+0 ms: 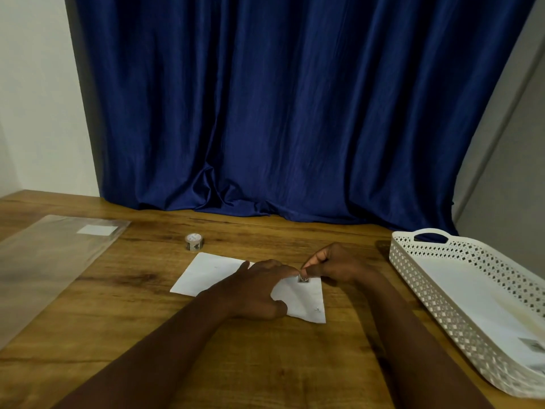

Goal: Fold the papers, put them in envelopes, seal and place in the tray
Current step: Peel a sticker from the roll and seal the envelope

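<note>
While the left hand [259, 286] hides the envelope's [206, 274] middle, the right hand's [333, 262] grip pinches a blurred sticker [303, 279].

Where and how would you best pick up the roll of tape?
Pinch the roll of tape across its curved outer wall, coming straight down from above. It lies flat on the table with its hole facing up and open space all around.

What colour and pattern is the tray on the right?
White, with a perforated diamond lattice on its walls; seen in the head view.
</note>
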{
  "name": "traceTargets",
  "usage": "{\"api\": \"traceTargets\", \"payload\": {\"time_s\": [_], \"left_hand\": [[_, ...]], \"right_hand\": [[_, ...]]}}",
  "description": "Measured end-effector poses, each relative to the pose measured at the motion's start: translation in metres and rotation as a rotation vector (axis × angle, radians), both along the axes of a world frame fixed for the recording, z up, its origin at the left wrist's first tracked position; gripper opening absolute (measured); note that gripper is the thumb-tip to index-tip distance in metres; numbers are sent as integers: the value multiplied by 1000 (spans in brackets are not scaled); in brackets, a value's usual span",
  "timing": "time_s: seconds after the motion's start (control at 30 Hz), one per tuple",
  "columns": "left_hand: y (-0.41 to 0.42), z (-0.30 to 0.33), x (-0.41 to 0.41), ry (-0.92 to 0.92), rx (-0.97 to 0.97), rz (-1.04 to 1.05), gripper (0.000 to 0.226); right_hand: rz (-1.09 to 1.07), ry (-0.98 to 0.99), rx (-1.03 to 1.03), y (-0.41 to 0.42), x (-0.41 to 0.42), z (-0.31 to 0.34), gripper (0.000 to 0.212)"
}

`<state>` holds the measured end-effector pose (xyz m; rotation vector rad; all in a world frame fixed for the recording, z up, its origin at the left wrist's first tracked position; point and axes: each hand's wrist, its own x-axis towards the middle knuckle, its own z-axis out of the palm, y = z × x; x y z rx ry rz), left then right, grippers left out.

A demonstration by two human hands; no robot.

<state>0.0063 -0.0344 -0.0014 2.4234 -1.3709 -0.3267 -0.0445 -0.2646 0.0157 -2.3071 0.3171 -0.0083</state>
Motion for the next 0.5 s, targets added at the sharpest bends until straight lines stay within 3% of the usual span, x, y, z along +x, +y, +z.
{"api": "traceTargets", "payload": {"time_s": [0.5], "left_hand": [[-3, -9, 5, -20, 14, 10, 67]], "right_hand": [[-42, -34, 50, 0, 4, -7, 16]]}}
